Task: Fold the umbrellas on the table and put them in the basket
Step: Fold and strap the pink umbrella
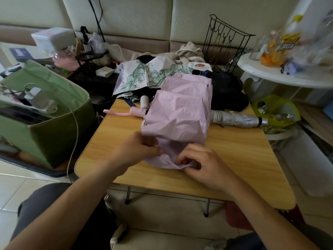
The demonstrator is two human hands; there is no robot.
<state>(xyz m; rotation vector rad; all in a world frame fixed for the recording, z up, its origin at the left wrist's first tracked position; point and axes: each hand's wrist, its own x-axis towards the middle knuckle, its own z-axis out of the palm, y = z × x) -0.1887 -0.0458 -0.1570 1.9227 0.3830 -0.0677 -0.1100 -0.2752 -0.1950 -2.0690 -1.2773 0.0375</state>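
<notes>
A pink umbrella (182, 112) lies loosely collapsed across the middle of the wooden table (239, 159), its pink handle and strap pointing left. My left hand (138, 147) pinches the near edge of its canopy fabric. My right hand (201, 163) grips a bunched fold of the same fabric close by. Behind it lie a floral white umbrella (144, 76), a black umbrella (227, 92) and a silver umbrella (237, 118). A green fabric basket (54, 127) stands on the floor to the left of the table.
A black wire rack (227, 46) stands at the table's far edge. A white round side table (281, 74) with snack bags is at the right. A yellow mesh bag (277, 109) sits below it. A charger and cable hang over the basket's rim.
</notes>
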